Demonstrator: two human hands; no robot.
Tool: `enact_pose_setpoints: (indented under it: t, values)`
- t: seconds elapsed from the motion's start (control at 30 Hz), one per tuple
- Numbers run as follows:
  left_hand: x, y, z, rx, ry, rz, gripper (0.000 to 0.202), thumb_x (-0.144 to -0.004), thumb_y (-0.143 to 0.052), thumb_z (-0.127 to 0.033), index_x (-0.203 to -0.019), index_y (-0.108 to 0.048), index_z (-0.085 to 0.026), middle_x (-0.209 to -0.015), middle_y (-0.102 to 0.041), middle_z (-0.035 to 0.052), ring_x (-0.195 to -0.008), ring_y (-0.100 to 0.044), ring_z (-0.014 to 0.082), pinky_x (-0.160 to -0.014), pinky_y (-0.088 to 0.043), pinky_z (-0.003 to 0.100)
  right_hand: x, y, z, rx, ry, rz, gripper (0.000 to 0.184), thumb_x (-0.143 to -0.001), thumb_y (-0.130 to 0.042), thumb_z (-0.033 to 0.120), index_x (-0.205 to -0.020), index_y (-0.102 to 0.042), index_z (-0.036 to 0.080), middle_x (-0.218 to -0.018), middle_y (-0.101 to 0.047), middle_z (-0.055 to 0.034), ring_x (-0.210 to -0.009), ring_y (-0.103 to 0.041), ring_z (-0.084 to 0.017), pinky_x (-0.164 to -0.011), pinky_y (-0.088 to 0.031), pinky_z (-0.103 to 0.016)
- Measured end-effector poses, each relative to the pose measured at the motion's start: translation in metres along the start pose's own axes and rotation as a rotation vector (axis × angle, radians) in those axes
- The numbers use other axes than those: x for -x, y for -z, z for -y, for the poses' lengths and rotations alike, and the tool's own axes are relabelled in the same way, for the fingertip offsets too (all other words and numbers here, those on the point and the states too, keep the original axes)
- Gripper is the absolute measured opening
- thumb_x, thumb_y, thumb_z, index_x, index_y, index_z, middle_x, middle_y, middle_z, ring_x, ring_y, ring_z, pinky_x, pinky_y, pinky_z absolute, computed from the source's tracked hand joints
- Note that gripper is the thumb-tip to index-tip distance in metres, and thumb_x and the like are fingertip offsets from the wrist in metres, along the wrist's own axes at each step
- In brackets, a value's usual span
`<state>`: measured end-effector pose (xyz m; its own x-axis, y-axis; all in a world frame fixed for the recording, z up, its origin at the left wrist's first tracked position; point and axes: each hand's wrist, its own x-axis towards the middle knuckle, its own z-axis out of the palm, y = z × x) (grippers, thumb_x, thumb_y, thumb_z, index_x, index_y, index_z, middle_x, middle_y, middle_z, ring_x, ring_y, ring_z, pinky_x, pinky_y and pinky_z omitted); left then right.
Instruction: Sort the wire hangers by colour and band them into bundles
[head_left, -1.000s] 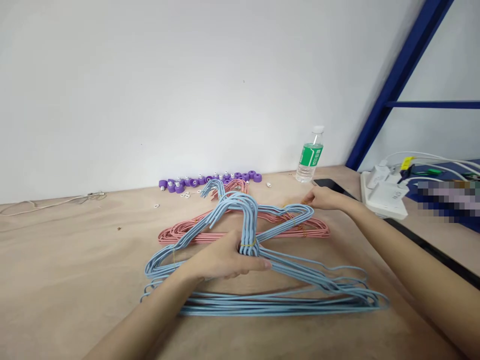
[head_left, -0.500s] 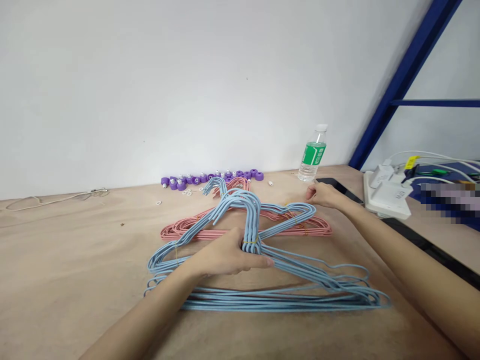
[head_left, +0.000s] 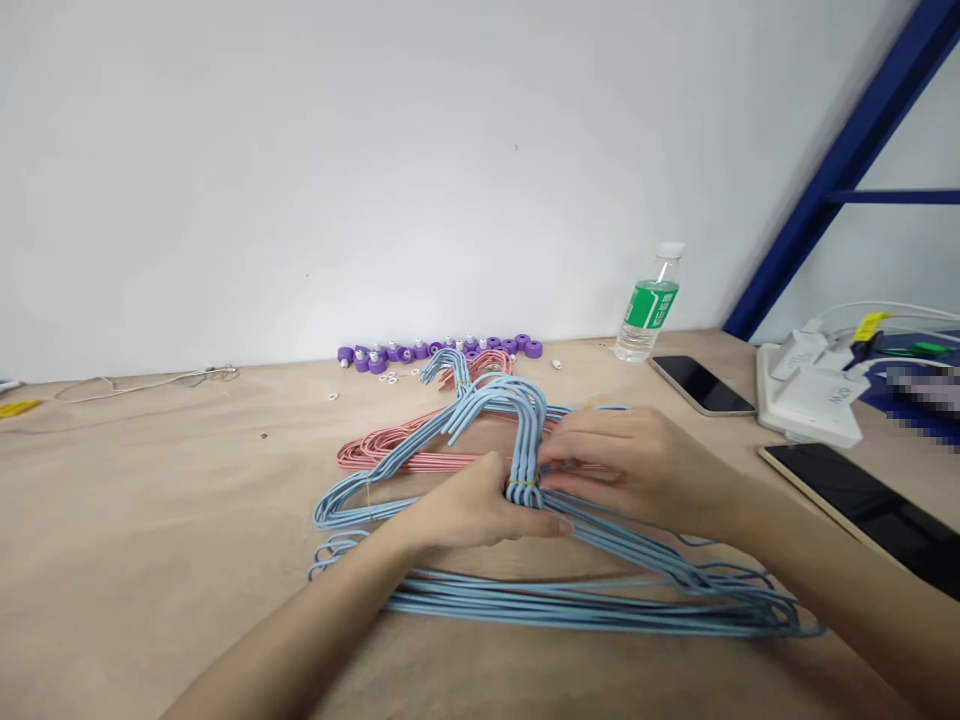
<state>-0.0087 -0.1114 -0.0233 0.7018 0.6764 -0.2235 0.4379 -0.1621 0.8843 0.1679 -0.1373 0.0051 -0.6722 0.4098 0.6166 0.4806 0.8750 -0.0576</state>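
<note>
right hand [head_left: 637,470] has come in beside left hand [head_left: 472,505]
left clamps the blue wire hangers [head_left: 585,610] together; right's hold at the yellow band [head_left: 523,482] is unclear

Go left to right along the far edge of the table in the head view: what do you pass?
White cable → row of purple plastic parts → water bottle with a green label → black smartphone → white power strip
</note>
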Motion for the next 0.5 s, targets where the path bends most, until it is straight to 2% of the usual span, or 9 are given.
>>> enact_pose_setpoints:
  t: [0.1,0.2,0.27,0.4,0.43,0.5]
  values:
    - [-0.003,0.0,0.005,-0.035,-0.041,-0.006,0.033,-0.067,-0.063,-0.038,-0.089,-0.056,-0.016,-0.066,-0.051,-0.0017,-0.063,-0.047,0.0132,-0.06,-0.039,0.026,0.005,-0.018,-0.005,0.143,0.156,-0.121,0.011,-0.085,-0.047,0.012,-0.08,-0.057,0.014,-0.069,-0.064,-0.002,-0.064,-0.058,-0.011,-0.056,-0.046,-0.022]
    - [-0.003,0.0,0.004,-0.026,-0.027,0.027,0.028,-0.068,-0.061,-0.037,-0.084,-0.056,-0.015,-0.058,-0.046,-0.004,-0.054,-0.043,0.0111,-0.053,-0.037,0.025,0.01,-0.025,-0.012,0.283,0.28,-0.196,0.015,-0.084,-0.044,0.008,-0.078,-0.055,0.016,-0.061,-0.061,-0.0003,-0.059,-0.057,-0.011,-0.052,-0.044,-0.022]
    - [-0.001,-0.001,0.0,-0.014,0.008,0.057,0.029,-0.07,-0.059,-0.038,-0.086,-0.056,-0.015,-0.056,-0.044,-0.0049,-0.05,-0.041,0.0098,-0.049,-0.035,0.024,0.009,-0.022,-0.014,0.324,0.249,-0.223,0.017,-0.084,-0.043,0.009,-0.076,-0.054,0.019,-0.06,-0.06,0.0007,-0.057,-0.056,-0.011,-0.051,-0.043,-0.022]
    - [0.007,-0.008,-0.014,-0.079,-0.043,0.039,0.036,-0.071,-0.06,-0.038,-0.101,-0.055,-0.018,-0.073,-0.054,-0.0028,-0.066,-0.049,0.0122,-0.061,-0.039,0.024,-0.015,-0.001,-0.018,0.327,-0.034,-0.362,0.02,-0.084,-0.042,0.012,-0.07,-0.054,0.021,-0.06,-0.059,0.0008,-0.055,-0.054,-0.009,-0.052,-0.042,-0.022]
    - [0.009,-0.011,-0.017,-0.108,-0.061,0.03,0.037,-0.071,-0.061,-0.039,-0.102,-0.055,-0.019,-0.077,-0.056,-0.0023,-0.071,-0.05,0.0134,-0.064,-0.04,0.025,-0.026,0.006,-0.019,0.29,-0.045,-0.389,0.019,-0.083,-0.043,0.011,-0.069,-0.054,0.019,-0.06,-0.059,0.0003,-0.055,-0.053,-0.009,-0.052,-0.042,-0.021]
    - [0.013,-0.016,-0.02,-0.14,-0.06,0.035,0.037,-0.07,-0.061,-0.042,-0.1,-0.056,-0.02,-0.084,-0.059,-0.0018,-0.077,-0.053,0.0155,-0.067,-0.041,0.025,-0.051,0.015,-0.022,0.132,0.029,-0.346,0.016,-0.08,-0.047,0.01,-0.068,-0.057,0.016,-0.062,-0.059,-0.0006,-0.057,-0.052,-0.008,-0.054,-0.042,-0.02]
